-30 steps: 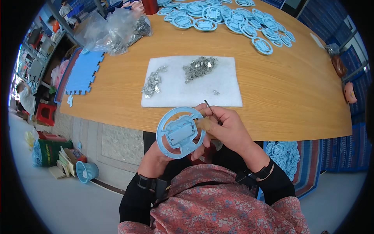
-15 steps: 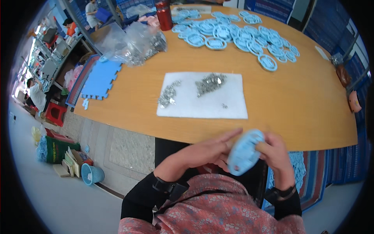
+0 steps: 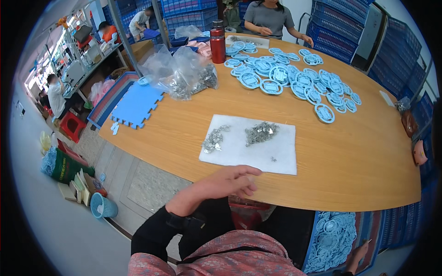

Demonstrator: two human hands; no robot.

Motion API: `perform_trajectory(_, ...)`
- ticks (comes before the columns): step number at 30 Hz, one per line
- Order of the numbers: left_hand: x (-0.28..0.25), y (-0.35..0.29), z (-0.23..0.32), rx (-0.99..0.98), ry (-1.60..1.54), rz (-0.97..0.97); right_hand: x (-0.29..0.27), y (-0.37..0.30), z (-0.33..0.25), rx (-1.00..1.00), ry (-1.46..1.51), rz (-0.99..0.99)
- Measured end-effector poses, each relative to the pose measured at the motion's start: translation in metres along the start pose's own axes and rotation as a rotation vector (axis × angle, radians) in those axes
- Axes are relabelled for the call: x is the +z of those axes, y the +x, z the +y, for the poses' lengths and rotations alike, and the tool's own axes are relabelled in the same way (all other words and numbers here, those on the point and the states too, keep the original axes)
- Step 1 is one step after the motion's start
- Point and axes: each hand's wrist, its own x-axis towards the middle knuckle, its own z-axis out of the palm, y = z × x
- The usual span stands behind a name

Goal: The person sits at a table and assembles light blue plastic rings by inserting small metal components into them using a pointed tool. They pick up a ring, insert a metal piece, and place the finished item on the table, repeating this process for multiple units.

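Left hand: your left hand hovers at the near edge of the desk, fingers loosely spread and slightly curled, grip empty, nothing pinched
Right hand: your right hand is low at your right side, beside the bin of light-blue plastic rings; it seems to pinch a thin stick-like thing, but you cannot tell the grip for sure
White pad: the white foam pad lies just beyond your left fingertips, likely so small parts stay put and within reach
Metal parts: two heaps of small metal clips sit on the pad, well ahead of your left grip, not touching it; one stray piece lies nearer
Finished rings: blue ring parts are spread at the far side of the desk, out of your way
Bags: clear bags of metal pieces rest at the far left, beside a blue foam mat
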Motion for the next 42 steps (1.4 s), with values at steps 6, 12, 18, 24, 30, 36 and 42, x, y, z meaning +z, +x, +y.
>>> perform_trajectory(6,-0.061,0.009,0.011,0.070,0.047,0.271,0.079,-0.099,-0.224,-0.473,0.178,-0.144)
perform_trajectory(12,-0.149,0.038,0.034,0.106,0.333,0.656,0.150,-0.186,-0.351,-0.884,0.243,-0.403)
perform_trajectory(18,-0.235,0.053,0.062,0.140,0.298,0.897,0.188,-0.189,-0.368,-0.983,0.078,-0.559)
perform_trajectory(24,-0.323,0.080,0.109,0.270,0.239,1.068,0.187,-0.193,-0.368,-0.841,0.139,-0.625)
perform_trajectory(30,-0.388,0.117,0.124,0.334,0.700,1.346,0.189,-0.186,-0.354,-0.765,0.111,-0.691)
perform_trajectory(36,-0.420,0.147,0.148,-0.256,1.643,1.088,0.190,-0.189,-0.364,-0.804,0.087,-0.687)
perform_trajectory(42,-0.418,0.179,0.145,-0.288,1.513,0.986,0.191,-0.191,-0.353,-0.783,0.089,-0.605)
